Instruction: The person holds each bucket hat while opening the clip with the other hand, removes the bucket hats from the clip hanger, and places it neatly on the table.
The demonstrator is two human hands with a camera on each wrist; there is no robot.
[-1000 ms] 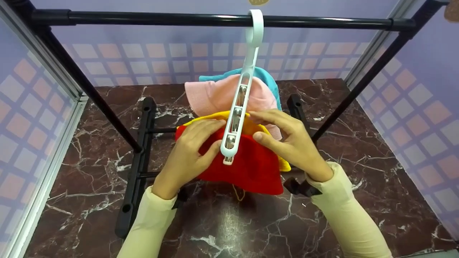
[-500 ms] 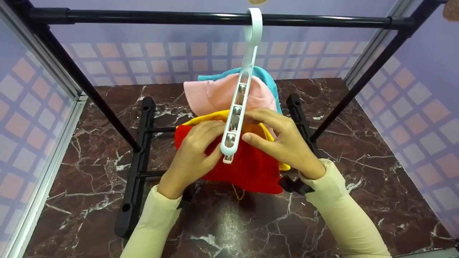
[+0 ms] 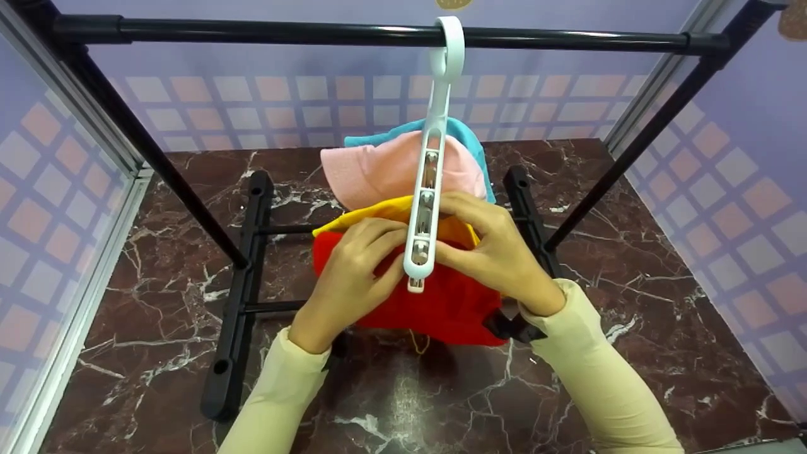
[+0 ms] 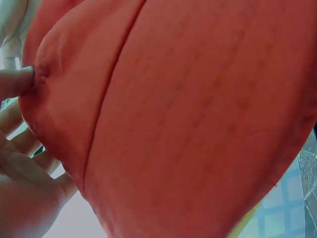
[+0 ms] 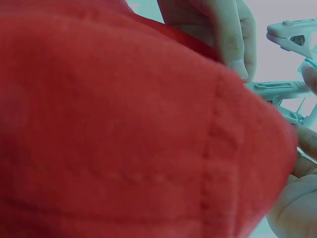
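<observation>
A white clip hanger [image 3: 420, 252] hangs by its hook from a black rail. My left hand [image 3: 359, 271] pinches the edge of a red hat [image 3: 435, 309] just left of the hanger's near end. In the left wrist view, the thumb [image 4: 17, 82] presses on the red cloth with the fingers behind it. On the hanger's other side, my right hand [image 3: 492, 243] pinches a pale clip [image 5: 282, 90] between thumb and fingers, beside the hat's edge. Behind the red hat are a yellow hat [image 3: 378, 208], a pink hat [image 3: 372, 170] and a blue hat [image 3: 470, 142].
The black rack's rail [image 3: 284, 31] crosses above, and its left foot [image 3: 233, 340] and right foot [image 3: 522, 189] stand on the dark marble-patterned surface [image 3: 157, 353]. Another clip [image 5: 292, 37] shows in the right wrist view. Tiled-print walls [image 3: 290, 94] enclose three sides.
Both hands have closed in on the hanger's near end, the right moving left and the left moving right. The hanger's near end and red hat have shifted slightly right.
</observation>
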